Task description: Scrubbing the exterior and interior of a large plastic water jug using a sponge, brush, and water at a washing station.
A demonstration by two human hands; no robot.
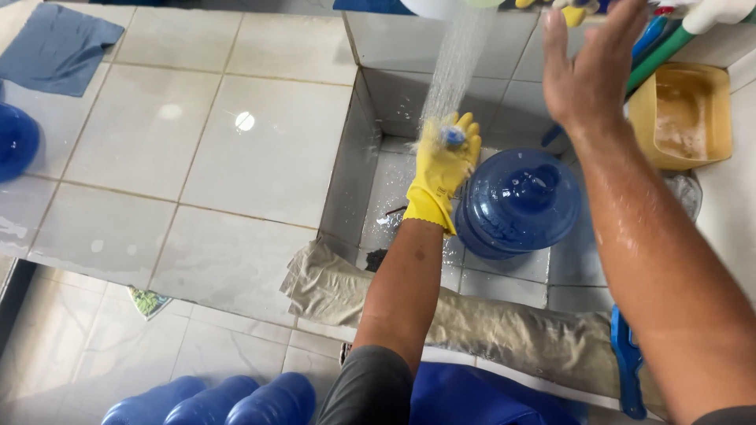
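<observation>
The left hand (445, 161), in a yellow rubber glove, is closed around a small blue cap (453, 136) and holds it under a stream of water (457, 63) falling from twelve o'clock into the tiled wash basin (370, 157). Just beside the glove, at about four o'clock from it, a big blue water jug (516, 203) stands upright on the basin floor, its neck facing up. The right hand (587, 67) is bare and wet, lifted near the top edge with fingers spread wide and holding nothing. At three o'clock from it sits a yellow plastic tub (685, 114). A wet beige cloth (488, 323) is draped along the basin's near rim at six o'clock. On the tiled worktop (197, 134), a blue rag (59, 47) lies at ten o'clock.
</observation>
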